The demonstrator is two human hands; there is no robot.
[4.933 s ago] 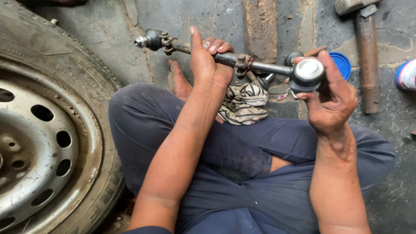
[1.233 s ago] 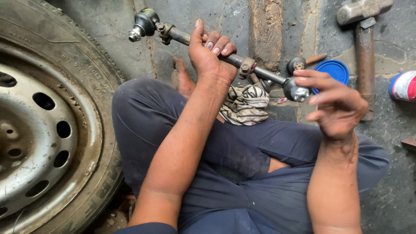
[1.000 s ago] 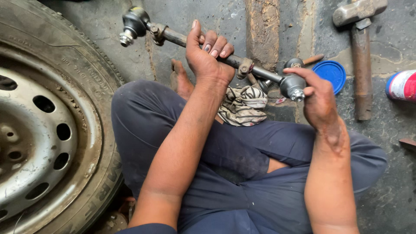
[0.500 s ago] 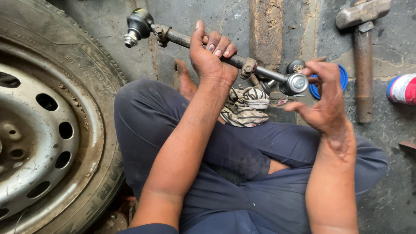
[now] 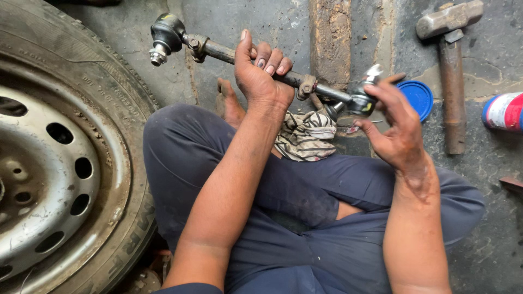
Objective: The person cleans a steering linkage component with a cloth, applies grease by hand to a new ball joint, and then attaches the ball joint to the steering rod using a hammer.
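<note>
Both hands are up on a greasy tie rod (image 5: 261, 62) held out over the person's crossed legs. Left hand (image 5: 260, 76) comes up with the forearm nearly vertical, fingers wrapped tight round the middle of the rod, thumb sticking straight up. Right hand (image 5: 396, 128) sits at the rod's right end, palm open and fingers loosely curled, fingertips touching the shiny ball joint (image 5: 362, 100) there, not really clamped on it. The rod's other end, with a rubber-booted joint (image 5: 165, 35), points up-left toward the tyre (image 5: 65, 163). Under the rod lies a striped rag (image 5: 305, 136); right of the rod a blue lid (image 5: 417, 98) and a rusty hammer (image 5: 451, 76).
</note>
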